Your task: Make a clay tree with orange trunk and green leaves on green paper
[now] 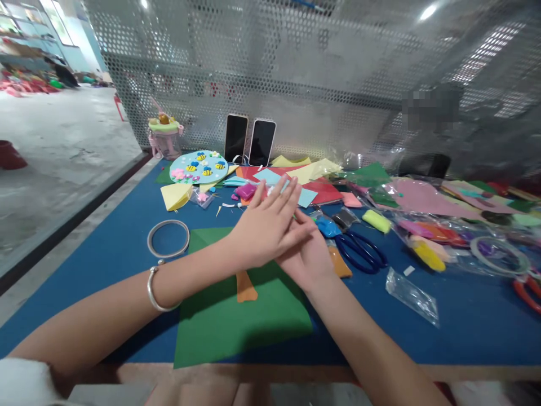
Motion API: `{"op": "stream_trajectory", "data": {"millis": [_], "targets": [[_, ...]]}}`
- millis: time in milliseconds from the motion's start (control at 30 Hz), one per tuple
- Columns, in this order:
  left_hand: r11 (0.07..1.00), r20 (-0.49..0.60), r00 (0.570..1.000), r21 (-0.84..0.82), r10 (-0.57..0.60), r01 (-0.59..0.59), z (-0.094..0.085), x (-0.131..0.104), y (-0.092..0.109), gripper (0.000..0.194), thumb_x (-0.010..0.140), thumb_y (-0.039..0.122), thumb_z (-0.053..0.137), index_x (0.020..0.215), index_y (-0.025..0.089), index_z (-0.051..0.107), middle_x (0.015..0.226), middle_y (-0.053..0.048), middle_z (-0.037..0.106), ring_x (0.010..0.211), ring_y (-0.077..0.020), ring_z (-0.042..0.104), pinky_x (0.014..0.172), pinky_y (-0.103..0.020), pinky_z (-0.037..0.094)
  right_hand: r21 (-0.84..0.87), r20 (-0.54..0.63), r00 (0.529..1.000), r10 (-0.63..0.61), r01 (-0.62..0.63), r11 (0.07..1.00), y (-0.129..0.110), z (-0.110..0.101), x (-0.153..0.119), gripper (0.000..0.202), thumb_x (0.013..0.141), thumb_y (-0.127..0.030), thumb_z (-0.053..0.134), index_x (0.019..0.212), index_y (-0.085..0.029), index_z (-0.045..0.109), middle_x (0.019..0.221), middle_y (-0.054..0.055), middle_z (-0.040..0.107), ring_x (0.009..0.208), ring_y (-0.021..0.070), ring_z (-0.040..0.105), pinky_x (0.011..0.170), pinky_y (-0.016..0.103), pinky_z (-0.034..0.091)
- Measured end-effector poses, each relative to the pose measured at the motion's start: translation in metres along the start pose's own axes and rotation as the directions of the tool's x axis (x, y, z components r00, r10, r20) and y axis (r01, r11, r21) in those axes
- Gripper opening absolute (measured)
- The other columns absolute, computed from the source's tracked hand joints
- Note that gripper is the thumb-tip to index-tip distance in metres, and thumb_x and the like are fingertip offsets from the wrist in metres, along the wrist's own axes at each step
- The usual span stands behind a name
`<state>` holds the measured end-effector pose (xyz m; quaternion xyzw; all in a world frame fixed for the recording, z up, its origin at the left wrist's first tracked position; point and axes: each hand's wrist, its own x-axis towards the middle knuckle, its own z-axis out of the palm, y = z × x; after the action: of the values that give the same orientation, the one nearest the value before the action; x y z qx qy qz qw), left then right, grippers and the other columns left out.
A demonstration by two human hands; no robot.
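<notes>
Head view: green sheet beneath left grip and right grip

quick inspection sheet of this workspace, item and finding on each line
surface: blue tabletop, pale front edge
job's things: green sheet lying flat; orange cutout on it, partly hidden by the left hand
clutter: tape roll, blue-handled scissors, clear plastic bag, bee-decorated disc; loose papers and packets at the back and right
grippers: two bare hands, left over right hand, palms together; anything between them hidden
cables: nothing seen for certain
surroundings: perforated metal panel behind two phones; red bucket on the floor, far left
</notes>
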<state>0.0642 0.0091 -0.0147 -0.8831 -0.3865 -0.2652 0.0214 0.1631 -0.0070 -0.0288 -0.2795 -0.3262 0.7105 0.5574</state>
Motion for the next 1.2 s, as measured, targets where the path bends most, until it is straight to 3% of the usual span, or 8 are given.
{"op": "stream_trajectory", "data": {"millis": [133,233,367,533,700,800,900,1200], "targets": [[0.998,-0.009,0.999,-0.048,-0.032,0.031,-0.009,-0.007,-0.023,0.054,0.095,0.046,0.032,0.142,0.019,0.03,0.155,-0.009,0.015,0.143,-0.0283,0.004,0.113,-0.057,0.008,0.154,0.043,0.997,0.068,-0.074,0.985,-0.005,-0.01,0.0,0.013,0.083,-0.018,0.053,0.077,-0.024,0.064,0.074,-0.006,0.07,0.075,0.0075,0.066,0.075,0.018,0.053],[0.986,-0.148,0.988,-0.149,0.053,-0.075,-0.02,-0.011,-0.038,0.05,0.087,0.04,0.055,0.133,0.022,0.045,0.147,-0.011,0.034,0.137,-0.0279,0.026,0.11,-0.051,0.025,0.113,0.067,0.997,0.043,-0.05,0.992,-0.005,-0.013,0.003,0.013,0.085,-0.02,0.053,0.085,-0.023,0.066,0.085,-0.002,0.072,0.085,0.0107,0.067,0.081,0.022,0.052],[0.959,-0.225,0.967,-0.229,0.116,-0.168,-0.03,-0.013,-0.044,0.03,0.078,0.028,0.069,0.107,0.022,0.065,0.113,-0.008,0.063,0.11,-0.0221,0.054,0.096,-0.041,0.042,-0.033,0.097,0.995,0.012,-0.008,0.999,-0.005,-0.009,0.0,0.017,0.082,-0.025,0.058,0.096,-0.024,0.067,0.103,0.001,0.071,0.1,0.0156,0.064,0.087,0.027,0.05],[0.95,-0.291,0.952,-0.26,0.095,-0.174,-0.025,-0.017,-0.042,0.011,0.079,0.022,0.067,0.09,0.02,0.07,0.095,-0.005,0.068,0.096,-0.0196,0.06,0.087,-0.038,0.045,-0.154,0.125,0.992,-0.017,0.036,0.987,-0.002,-0.007,-0.004,0.021,0.077,-0.035,0.066,0.094,-0.023,0.068,0.094,0.001,0.072,0.091,0.0158,0.066,0.091,0.032,0.049],[0.948,-0.288,0.948,-0.24,0.134,-0.207,-0.02,-0.023,-0.048,0.017,0.08,0.023,0.067,0.097,0.022,0.069,0.098,-0.005,0.067,0.096,-0.0195,0.06,0.086,-0.037,0.044,-0.365,0.005,0.994,-0.113,0.107,0.925,0.001,-0.015,0.002,0.019,0.068,-0.036,0.076,0.078,-0.021,0.072,0.08,-0.001,0.071,0.079,0.0133,0.065,0.088,0.03,0.049],[0.945,-0.321,0.94,-0.256,0.114,-0.202,-0.018,-0.025,-0.05,0.026,0.079,0.025,0.068,0.105,0.02,0.067,0.098,-0.007,0.067,0.095,-0.0195,0.06,0.083,-0.035,0.047,-0.355,-0.054,0.989,-0.138,0.11,0.928,0.004,-0.018,0.004,0.018,0.064,-0.035,0.078,0.073,-0.021,0.073,0.073,-0.003,0.07,0.074,0.012,0.064,0.089,0.03,0.049],[0.949,-0.368,0.927,-0.259,0.078,-0.182,-0.016,-0.026,-0.049,0.018,0.079,0.028,0.069,0.093,0.018,0.069,0.094,-0.007,0.068,0.091,-0.019,0.062,0.081,-0.034,0.048,-0.327,-0.063,0.99,-0.125,0.098,0.94,0.005,-0.018,0.004,0.019,0.063,-0.037,0.079,0.074,-0.021,0.074,0.072,-0.002,0.071,0.074,0.0121,0.065,0.09,0.031,0.048],[0.98,-0.339,0.924,-0.027,0.178,-0.199,-0.008,-0.029,-0.051,0.009,0.083,0.025,0.057,0.086,0.019,0.063,0.094,-0.006,0.069,0.09,-0.0191,0.062,0.077,-0.033,0.047,-0.508,-0.043,0.99,-0.133,0.094,0.856,0.001,-0.02,0.004,0.025,0.06,-0.042,0.079,0.072,-0.02,0.074,0.07,0.001,0.073,0.072,0.0174,0.068,0.085,0.036,0.051]]}}
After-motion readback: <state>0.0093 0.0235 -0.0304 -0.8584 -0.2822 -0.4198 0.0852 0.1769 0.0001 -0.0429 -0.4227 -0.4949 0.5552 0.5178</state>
